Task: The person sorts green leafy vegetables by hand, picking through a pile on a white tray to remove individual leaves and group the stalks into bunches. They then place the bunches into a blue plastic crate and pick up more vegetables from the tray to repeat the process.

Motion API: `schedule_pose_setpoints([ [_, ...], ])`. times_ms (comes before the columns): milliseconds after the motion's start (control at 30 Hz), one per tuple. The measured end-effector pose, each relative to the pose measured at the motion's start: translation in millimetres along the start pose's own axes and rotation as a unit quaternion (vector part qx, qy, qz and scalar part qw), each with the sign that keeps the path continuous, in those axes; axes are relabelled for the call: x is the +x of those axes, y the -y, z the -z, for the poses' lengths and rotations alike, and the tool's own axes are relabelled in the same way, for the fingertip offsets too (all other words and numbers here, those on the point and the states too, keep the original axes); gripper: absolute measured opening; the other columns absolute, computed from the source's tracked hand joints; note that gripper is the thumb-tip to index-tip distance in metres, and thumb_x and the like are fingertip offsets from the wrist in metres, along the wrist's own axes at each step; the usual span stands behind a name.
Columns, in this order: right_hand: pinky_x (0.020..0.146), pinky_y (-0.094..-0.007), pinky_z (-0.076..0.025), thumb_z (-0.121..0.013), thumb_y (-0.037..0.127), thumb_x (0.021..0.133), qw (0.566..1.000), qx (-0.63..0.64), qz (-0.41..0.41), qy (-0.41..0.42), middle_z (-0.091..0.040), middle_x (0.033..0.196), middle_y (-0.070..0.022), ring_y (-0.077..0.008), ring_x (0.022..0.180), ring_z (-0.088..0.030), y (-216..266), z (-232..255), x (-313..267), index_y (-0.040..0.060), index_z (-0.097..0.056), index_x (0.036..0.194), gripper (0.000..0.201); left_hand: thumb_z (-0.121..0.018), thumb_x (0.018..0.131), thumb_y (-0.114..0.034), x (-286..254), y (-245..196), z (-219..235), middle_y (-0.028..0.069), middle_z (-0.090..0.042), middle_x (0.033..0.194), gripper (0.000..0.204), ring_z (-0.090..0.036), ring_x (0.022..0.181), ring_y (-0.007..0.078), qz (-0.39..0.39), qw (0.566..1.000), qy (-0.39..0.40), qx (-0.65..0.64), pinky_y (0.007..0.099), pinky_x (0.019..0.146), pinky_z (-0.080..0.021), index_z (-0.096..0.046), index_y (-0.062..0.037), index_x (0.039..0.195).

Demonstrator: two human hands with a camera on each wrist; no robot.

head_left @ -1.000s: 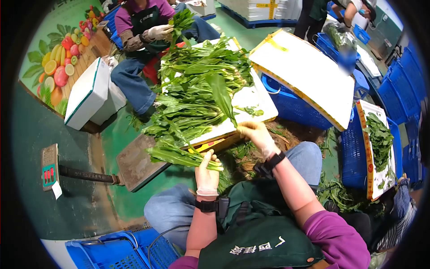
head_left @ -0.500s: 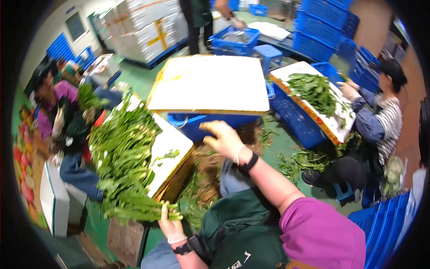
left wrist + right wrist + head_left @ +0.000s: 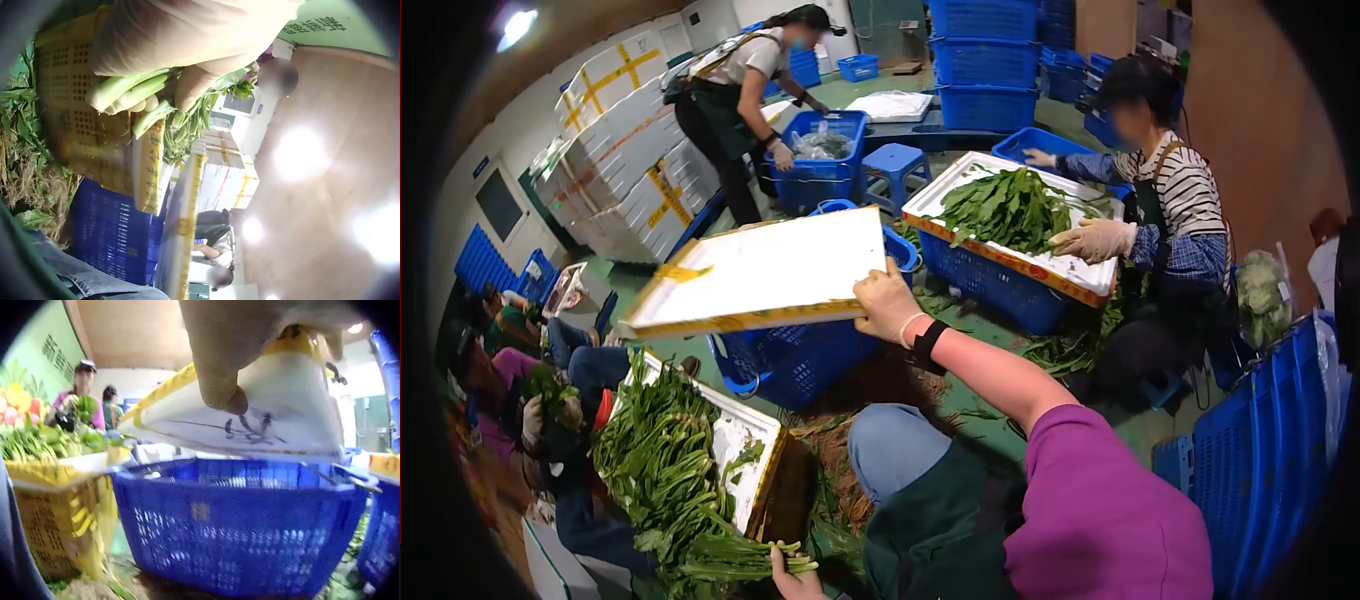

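Observation:
My right hand (image 3: 887, 303) grips the near right corner of a white foam lid (image 3: 770, 265) edged with yellow tape. In the right wrist view the thumb presses the lid's side (image 3: 250, 425), which is tilted up above the blue basket (image 3: 244, 531). Low in the head view, my left hand (image 3: 793, 580) holds a bunch of long leafy greens (image 3: 735, 560) by the stalks. The cut stalk ends (image 3: 128, 94) poke out past the fingers in the left wrist view. Beside that hand, a heap of the same greens (image 3: 655, 440) lies on another foam board (image 3: 750, 500).
A yellow crate (image 3: 69, 106) supports the heaped board. To the right, a seated person (image 3: 1175, 190) handles greens on a foam board (image 3: 930, 205) over a blue basket. Another person (image 3: 735, 100) bends over a blue crate (image 3: 830, 180). Plant scraps (image 3: 860, 410) cover the floor.
The head view has turned right. My right hand let go of a single leaf, reached to the foam lid and took its corner, and the lid now tilts. My left hand keeps its bunch.

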State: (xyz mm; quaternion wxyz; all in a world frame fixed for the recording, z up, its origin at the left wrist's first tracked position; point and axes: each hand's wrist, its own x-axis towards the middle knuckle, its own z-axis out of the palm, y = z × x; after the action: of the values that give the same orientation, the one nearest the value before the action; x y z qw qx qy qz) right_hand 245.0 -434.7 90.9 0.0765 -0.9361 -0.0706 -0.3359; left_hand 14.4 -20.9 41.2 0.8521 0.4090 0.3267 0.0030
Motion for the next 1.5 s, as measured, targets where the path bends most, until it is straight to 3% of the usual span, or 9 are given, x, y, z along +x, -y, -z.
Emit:
schedule_pose_setpoints([
  [167,0.076,-0.0414,-0.054,-0.075,0.029,0.071,0.962,0.243,-0.075,-0.101,-0.067,0.090,-0.0211,-0.0377,0.087,-0.066,14,90,49,0.0037,-0.058,0.112,0.050,-0.063,0.096,-0.025,6,5,-1,0.0026,-0.060,0.072,0.019,-0.042,0.051,0.0069,0.022,1.000,0.023,0.000,0.0206,0.043,-0.034,-0.062,-0.0075,0.089],
  [267,0.079,-0.0322,-0.054,-0.078,0.030,0.075,0.897,0.382,-0.176,-0.136,-0.069,0.103,-0.0173,-0.0230,0.090,-0.068,-4,122,74,-0.0024,-0.055,0.121,0.061,-0.063,0.097,-0.025,7,7,-2,0.0027,-0.061,0.075,0.019,-0.042,0.051,0.0065,0.028,0.999,0.021,-0.003,0.0198,0.043,-0.035,-0.062,-0.0071,0.090],
  [433,0.076,-0.0277,-0.052,-0.076,0.022,0.082,0.664,0.688,-0.262,-0.134,-0.069,0.105,-0.0124,-0.0149,0.086,-0.066,-60,75,63,-0.0082,-0.063,0.113,0.045,-0.062,0.097,-0.024,7,10,-1,0.0015,-0.058,0.073,0.020,-0.040,0.050,0.0056,0.037,0.999,0.035,-0.008,0.0195,0.043,-0.034,-0.061,-0.0058,0.090],
  [567,0.079,-0.0308,-0.049,-0.077,0.029,0.081,0.623,0.588,-0.514,-0.044,-0.070,0.101,-0.0123,-0.0175,0.085,-0.065,-95,-37,-4,-0.0104,-0.066,0.107,0.048,-0.062,0.098,-0.024,3,10,0,-0.0020,-0.051,0.067,0.022,-0.038,0.049,0.0046,0.055,0.998,0.033,-0.026,0.0192,0.042,-0.032,-0.061,-0.0033,0.090],
  [767,0.074,-0.0328,-0.049,-0.077,0.029,0.082,0.499,0.728,-0.457,-0.112,-0.069,0.095,-0.0117,-0.0190,0.082,-0.064,-104,-31,-27,-0.0103,-0.067,0.100,0.044,-0.063,0.097,-0.024,0,9,7,-0.0036,-0.049,0.065,0.023,-0.037,0.049,0.0044,0.038,0.999,0.005,-0.013,0.0188,0.043,-0.032,-0.061,-0.0025,0.089],
  [900,0.073,-0.0336,-0.049,-0.077,0.028,0.082,0.574,0.609,-0.530,-0.140,-0.069,0.094,-0.0115,-0.0201,0.080,-0.065,-122,-56,-58,-0.0094,-0.068,0.101,0.043,-0.063,0.097,-0.024,8,11,12,-0.0032,-0.050,0.066,0.022,-0.037,0.049,0.0043,0.066,0.996,0.021,-0.047,0.0186,0.043,-0.031,-0.061,-0.0044,0.088],
  [1100,0.066,-0.0297,-0.050,-0.074,0.025,0.084,0.513,0.713,-0.447,-0.167,-0.070,0.092,-0.0103,-0.0171,0.076,-0.065,-120,2,-39,-0.0068,-0.068,0.105,0.038,-0.062,0.097,-0.025,5,10,7,-0.0028,-0.051,0.066,0.021,-0.038,0.049,0.0053,0.056,0.998,0.026,-0.017,0.0196,0.043,-0.032,-0.061,-0.0059,0.088],
  [1333,0.076,-0.0344,-0.055,-0.075,0.031,0.084,0.880,0.304,-0.215,-0.294,-0.070,0.104,-0.0161,-0.0230,0.086,-0.069,-59,168,31,-0.0005,-0.057,0.126,0.056,-0.062,0.097,-0.025,15,12,8,-0.0024,-0.052,0.067,0.022,-0.039,0.050,0.0049,0.076,0.995,0.008,-0.065,0.0187,0.043,-0.033,-0.059,-0.0051,0.089],
  [1500,0.063,-0.0398,-0.055,-0.067,0.024,0.082,0.984,-0.110,-0.068,-0.121,-0.064,0.079,-0.0148,-0.0299,0.071,-0.067,2,135,69,0.0022,-0.055,0.124,0.049,-0.060,0.098,-0.025,8,15,-5,-0.0029,-0.054,0.071,0.019,-0.039,0.050,0.0032,0.085,0.995,0.008,-0.056,0.0181,0.043,-0.033,-0.060,-0.0074,0.090],
])
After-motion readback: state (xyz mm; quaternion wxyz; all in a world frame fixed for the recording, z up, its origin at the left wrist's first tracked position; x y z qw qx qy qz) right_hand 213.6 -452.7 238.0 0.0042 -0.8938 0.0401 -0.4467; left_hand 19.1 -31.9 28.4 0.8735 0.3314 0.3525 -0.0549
